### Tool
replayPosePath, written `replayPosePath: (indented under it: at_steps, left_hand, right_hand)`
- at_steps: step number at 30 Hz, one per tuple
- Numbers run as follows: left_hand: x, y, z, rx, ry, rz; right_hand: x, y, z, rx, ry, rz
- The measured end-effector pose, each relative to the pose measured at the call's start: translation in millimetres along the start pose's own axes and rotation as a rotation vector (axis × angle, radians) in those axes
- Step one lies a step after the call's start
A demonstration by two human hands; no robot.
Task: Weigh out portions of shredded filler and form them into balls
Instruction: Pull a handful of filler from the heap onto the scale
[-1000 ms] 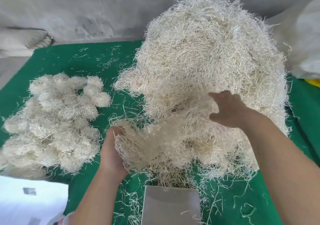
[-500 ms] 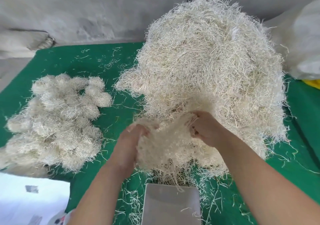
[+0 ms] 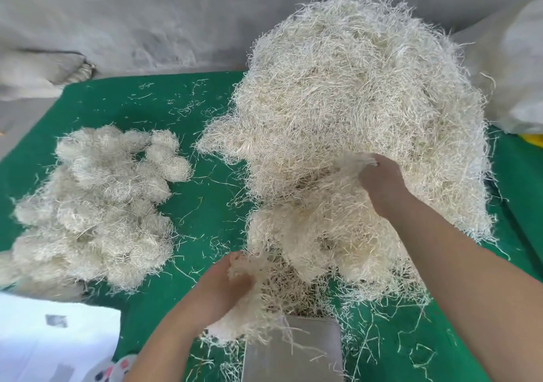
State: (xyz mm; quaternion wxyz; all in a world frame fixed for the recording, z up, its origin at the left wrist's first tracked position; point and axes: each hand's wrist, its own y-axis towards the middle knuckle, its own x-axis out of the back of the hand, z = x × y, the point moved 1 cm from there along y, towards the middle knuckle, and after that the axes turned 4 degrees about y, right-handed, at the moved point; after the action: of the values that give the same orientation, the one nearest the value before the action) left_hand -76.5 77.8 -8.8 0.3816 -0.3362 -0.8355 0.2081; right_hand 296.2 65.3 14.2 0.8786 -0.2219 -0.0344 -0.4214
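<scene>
A tall heap of pale shredded filler (image 3: 358, 93) fills the right half of the green cloth (image 3: 205, 205). My right hand (image 3: 382, 182) pinches a tuft of strands on the heap's near slope. My left hand (image 3: 232, 281) grips a loose clump of filler (image 3: 252, 317) that hangs over the far edge of the grey scale pan (image 3: 296, 355). A pile of several finished filler balls (image 3: 97, 205) lies to the left.
White paper (image 3: 53, 340) covers the near left corner. A pale sack (image 3: 511, 67) stands at the right and a grey wall runs behind. Loose strands are scattered over the cloth.
My hands have drawn apart: the left came down toward the scale pan with a clump, and the right went up and right into the heap.
</scene>
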Motion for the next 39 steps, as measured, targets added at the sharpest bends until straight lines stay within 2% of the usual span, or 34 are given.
replayPosePath:
  at_steps: [2,4,5,7,10,12,13,15,17,19,22,24,25,27,28,30,33,35,36,39]
  left_hand:
    - [10.7,-0.9,16.0,0.074,-0.123,-0.168]
    - [17.0,0.6,27.6,0.22,-0.314,-0.332]
    - [16.7,0.1,26.6,0.265,-0.41,-0.355]
    - [9.1,-0.7,15.9,0.261,-0.588,-0.32]
    - [-4.6,-4.1,-7.3,0.117,-0.934,-0.197]
    - [-10.6,-7.4,-17.4,0.018,-1.081,-0.135]
    - [-12.7,-9.7,-21.2,-0.038,-1.132,-0.086]
    - [-15.3,-14.4,-24.7,-0.162,-1.221,0.007]
    - [-17.2,-19.4,-27.4,-0.257,-1.288,0.057]
    - [-21.6,-20.2,-26.8,-0.269,-1.291,0.028]
    - [-30.6,-24.1,-28.5,-0.216,-1.235,-0.058]
    - [-37.1,-28.1,-28.9,-0.185,-1.25,-0.087]
    - [-40.8,-30.1,-28.4,-0.172,-1.263,-0.105]
    - [-49.9,-34.0,-28.1,-0.157,-1.267,-0.131]
    - [-55.2,-36.6,-28.8,-0.157,-1.263,-0.129]
    - [-66.7,-42.8,-31.1,-0.147,-1.249,-0.116]
    - [-82.3,-50.0,-31.8,-0.076,-1.154,-0.065]
    - [-92.5,-52.3,-29.4,-0.008,-0.958,0.035]
    - [-95.4,-54.9,-26.5,0.022,-0.909,0.073]
    - [-97.4,-60.7,-10.3,0.069,-1.138,0.157]
  right_hand:
    - [7.6,7.8,-3.7,-0.006,-0.029,-0.025]
    - [8.3,5.7,-6.7,0.04,-0.155,0.07]
    - [7.1,2.3,-9.5,0.081,-0.278,0.149]
    - [3.6,-4.6,-12.6,0.179,-0.605,0.318]
    - [10.3,-19.1,7.2,0.274,-0.976,0.601]
    - [24.9,-24.4,32.9,0.34,-1.086,0.673]
    - [35.1,-25.7,48.6,0.36,-1.104,0.651]
    - [62.5,-21.8,79.7,0.353,-1.087,0.526]
    - [98.0,-15.3,104.1,0.272,-0.943,0.465]
    - [130.4,-13.1,115.0,0.172,-0.728,0.453]
    - [160.2,-9.5,108.9,0.018,-0.659,0.377]
    - [168.0,-13.2,101.2,-0.104,-0.707,0.33]
    - [169.0,-18.3,96.8,-0.098,-0.8,0.313]
    - [158.6,-39.5,83.2,0.094,-1.052,0.247]
    - [144.4,-58.2,73.4,0.238,-1.091,0.26]
    - [101.6,-104.0,44.1,0.379,-0.893,0.409]
    - [29.7,-169.2,-14.2,0.283,-0.638,0.719]
    - [2.6,-200.9,-49.1,0.201,-0.514,0.834]
    - [-2.4,-211.0,-62.0,0.161,-0.406,0.839]
    - [1.5,-224.9,-86.3,0.142,-0.184,0.723]
